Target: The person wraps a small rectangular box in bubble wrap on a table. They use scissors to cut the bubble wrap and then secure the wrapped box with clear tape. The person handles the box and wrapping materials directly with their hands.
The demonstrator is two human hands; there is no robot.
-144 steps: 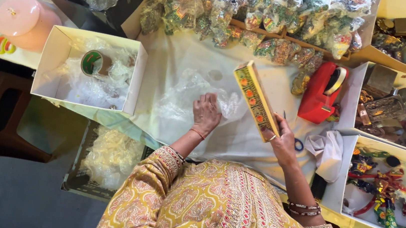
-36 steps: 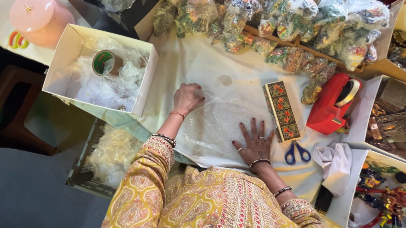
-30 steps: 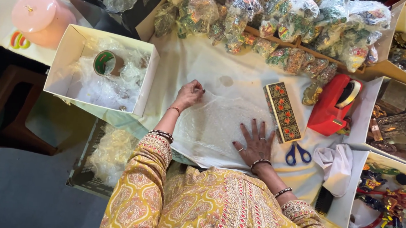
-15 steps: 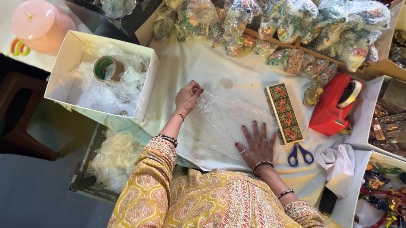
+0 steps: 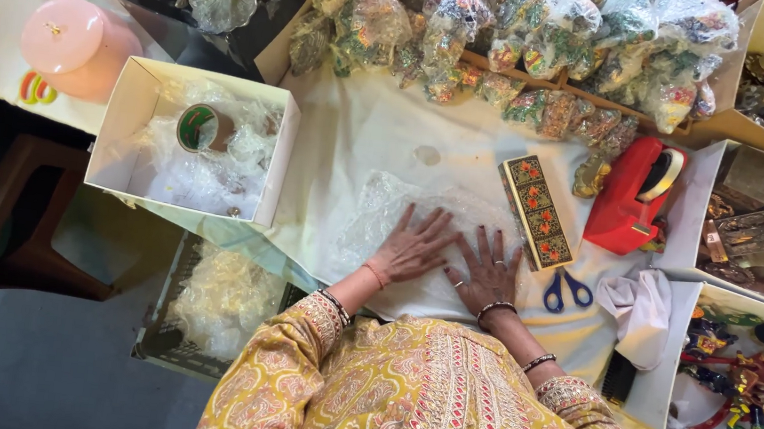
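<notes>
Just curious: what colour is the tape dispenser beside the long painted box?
Red: the tape dispenser right of the long painted box shows clearly in the head view.

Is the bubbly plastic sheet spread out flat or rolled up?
Spread flat: the bubble wrap sheet lies open on the white cloth, both hands pressing it.

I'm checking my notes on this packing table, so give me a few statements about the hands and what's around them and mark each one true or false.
1. Both hands, left hand and right hand, lie flat on the bubble wrap. True.
2. The right hand holds the scissors. False: they lie on the cloth beside it.
3. The patterned box lies right of the hands. True.
4. The tape dispenser is blue. False: red.
</notes>
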